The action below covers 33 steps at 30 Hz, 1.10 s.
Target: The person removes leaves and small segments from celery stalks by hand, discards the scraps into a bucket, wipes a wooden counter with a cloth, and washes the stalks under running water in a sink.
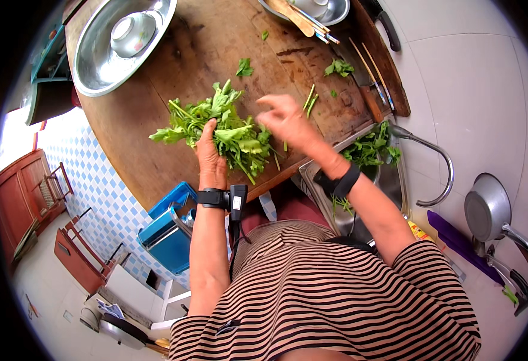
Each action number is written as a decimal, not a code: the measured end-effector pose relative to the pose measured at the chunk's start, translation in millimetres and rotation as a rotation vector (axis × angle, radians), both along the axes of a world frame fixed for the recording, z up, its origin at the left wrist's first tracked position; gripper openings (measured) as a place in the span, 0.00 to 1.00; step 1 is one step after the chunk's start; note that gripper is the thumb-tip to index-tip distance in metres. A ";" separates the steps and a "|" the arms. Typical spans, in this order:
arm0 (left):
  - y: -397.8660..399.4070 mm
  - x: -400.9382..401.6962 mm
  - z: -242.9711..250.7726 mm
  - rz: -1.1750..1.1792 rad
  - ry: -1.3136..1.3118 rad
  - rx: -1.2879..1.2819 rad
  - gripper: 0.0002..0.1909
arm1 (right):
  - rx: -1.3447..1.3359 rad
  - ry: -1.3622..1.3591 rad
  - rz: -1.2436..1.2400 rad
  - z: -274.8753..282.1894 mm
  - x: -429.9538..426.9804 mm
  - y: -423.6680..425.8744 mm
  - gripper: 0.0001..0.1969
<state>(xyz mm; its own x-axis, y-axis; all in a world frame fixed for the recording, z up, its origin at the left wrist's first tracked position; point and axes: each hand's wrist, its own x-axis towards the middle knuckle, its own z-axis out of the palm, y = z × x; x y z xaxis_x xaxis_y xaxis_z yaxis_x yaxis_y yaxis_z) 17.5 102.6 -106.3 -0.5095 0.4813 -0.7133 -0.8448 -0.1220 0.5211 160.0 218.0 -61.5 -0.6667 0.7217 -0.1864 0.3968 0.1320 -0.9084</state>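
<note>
My left hand grips a thick bunch of leafy green celery, thumb on top, over the wooden table. Its stems and leaves stick out on several sides, and my palm side is hidden. To the right of the bunch, my right hand is raised and blurred, index finger and thumb apart with nothing visible between them. Two short cut stems lie on the boards just beyond that hand. A loose celery leaf rests farther back, and another leafy sprig lies at the right.
A large metal basin with an upturned bowl stands back left. Another metal bowl carries chopsticks and a wooden spatula. At right are a wooden-handled knife, a sink holding greens, and a curved faucet.
</note>
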 end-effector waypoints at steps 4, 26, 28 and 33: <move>-14.1 -7.5 1.0 0.021 0.032 0.080 0.16 | 0.407 -0.512 -0.232 -62.9 59.0 61.6 0.18; -53.9 -31.5 43.2 0.045 0.009 0.203 0.14 | 0.441 -0.635 0.245 -75.0 41.6 -73.7 0.16; -56.2 -30.0 40.7 0.046 -0.020 0.197 0.12 | 0.487 -0.610 0.241 -78.1 41.8 -73.0 0.14; -54.7 -24.2 39.5 0.014 0.003 0.185 0.13 | 0.343 -0.481 0.093 -76.2 43.3 -43.6 0.11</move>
